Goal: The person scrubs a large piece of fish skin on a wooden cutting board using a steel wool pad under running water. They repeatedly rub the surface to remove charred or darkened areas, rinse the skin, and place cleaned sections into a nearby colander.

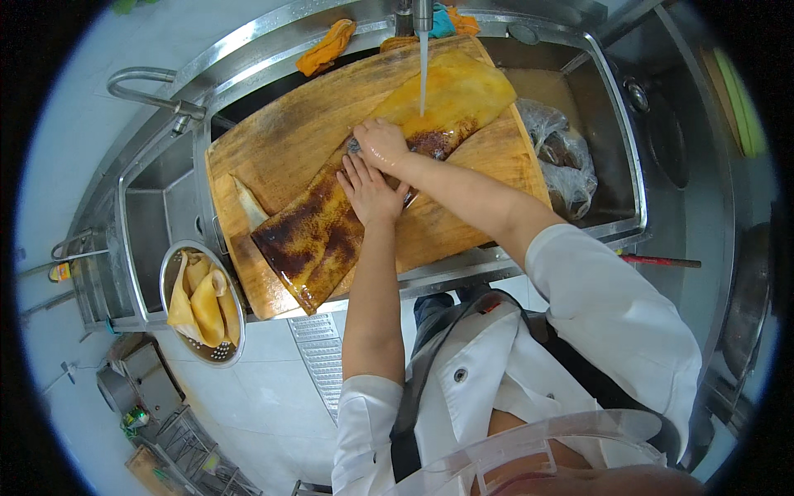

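Observation:
A long slab of animal skin (314, 223), wet and yellow with dark brown scorched patches, lies slantwise across a wooden board (273, 132). My right hand (381, 145) is closed around a grey steel wool scrubber (354, 145), pressed against the skin near its middle; only part of the scrubber shows. Just below it, my left hand (372, 190) rests on the skin with fingers stretched out and nothing in them. From the tap (423, 15) a stream of water falls onto the yellow far end of the skin.
The board spans a steel sink. A perforated metal colander (236, 351) with pale yellow skin pieces stands at the left. The right basin (616, 149) holds a clear plastic bag (566, 157). An orange cloth (327, 48) lies behind the board; another faucet (153, 97) arches at the left.

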A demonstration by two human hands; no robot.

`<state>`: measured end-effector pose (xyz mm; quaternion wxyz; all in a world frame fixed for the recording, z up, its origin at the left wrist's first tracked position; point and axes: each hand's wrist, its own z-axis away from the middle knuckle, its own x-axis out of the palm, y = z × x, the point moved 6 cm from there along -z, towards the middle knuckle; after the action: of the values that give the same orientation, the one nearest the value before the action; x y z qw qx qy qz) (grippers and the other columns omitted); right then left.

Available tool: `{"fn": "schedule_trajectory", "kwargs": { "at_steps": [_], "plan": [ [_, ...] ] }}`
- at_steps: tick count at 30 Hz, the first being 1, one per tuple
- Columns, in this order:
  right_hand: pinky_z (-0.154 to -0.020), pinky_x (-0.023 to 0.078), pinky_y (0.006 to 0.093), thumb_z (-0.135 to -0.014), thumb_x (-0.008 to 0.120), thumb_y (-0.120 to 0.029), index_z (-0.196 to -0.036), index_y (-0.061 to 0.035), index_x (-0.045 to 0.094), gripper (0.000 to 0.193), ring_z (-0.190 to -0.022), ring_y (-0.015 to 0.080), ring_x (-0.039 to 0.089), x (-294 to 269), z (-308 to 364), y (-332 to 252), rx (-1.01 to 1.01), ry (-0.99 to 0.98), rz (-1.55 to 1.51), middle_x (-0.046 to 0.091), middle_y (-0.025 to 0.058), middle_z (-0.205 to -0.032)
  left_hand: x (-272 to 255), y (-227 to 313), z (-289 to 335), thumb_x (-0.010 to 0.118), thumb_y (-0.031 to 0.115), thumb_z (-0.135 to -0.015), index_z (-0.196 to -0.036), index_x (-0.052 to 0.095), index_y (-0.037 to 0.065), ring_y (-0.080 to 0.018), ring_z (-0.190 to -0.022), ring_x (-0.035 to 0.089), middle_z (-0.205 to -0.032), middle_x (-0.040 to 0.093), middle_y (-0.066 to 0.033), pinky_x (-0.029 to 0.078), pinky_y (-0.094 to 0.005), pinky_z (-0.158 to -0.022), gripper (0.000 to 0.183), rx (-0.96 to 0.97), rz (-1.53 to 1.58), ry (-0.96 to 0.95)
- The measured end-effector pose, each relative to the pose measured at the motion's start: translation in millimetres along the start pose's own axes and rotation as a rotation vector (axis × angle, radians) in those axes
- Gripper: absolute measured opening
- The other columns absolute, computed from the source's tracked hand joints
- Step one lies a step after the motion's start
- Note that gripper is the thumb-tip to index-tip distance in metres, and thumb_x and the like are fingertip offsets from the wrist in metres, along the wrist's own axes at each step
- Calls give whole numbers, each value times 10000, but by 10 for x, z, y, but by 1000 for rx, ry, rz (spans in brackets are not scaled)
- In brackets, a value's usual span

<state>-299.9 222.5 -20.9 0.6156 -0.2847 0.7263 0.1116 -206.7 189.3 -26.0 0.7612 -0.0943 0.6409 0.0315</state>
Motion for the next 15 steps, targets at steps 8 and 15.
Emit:
{"fn": "schedule_trajectory", "kwargs": {
  "at_steps": [8,15],
  "plan": [
    [-546,485,405,-771,541,-174,-841,-94,612,128,-714,279,617,-80,-38,1224,272,18,59,627,115,-812,44,2,12,326,722,-773,-1388,132,-40,-254,-1372,33,-1470,93,-170,9,-400,-1103,998,-18,136,76],
    [-639,508,369,-795,504,-130,-857,-56,614,147,-780,275,609,250,-150,801,351,-60,-434,623,133,-819,38,11,2,339,713,-772,-1389,128,-40,-260,-1372,30,-1471,89,-172,5,-406,-1102,996,-21,101,65]
  ]
}}
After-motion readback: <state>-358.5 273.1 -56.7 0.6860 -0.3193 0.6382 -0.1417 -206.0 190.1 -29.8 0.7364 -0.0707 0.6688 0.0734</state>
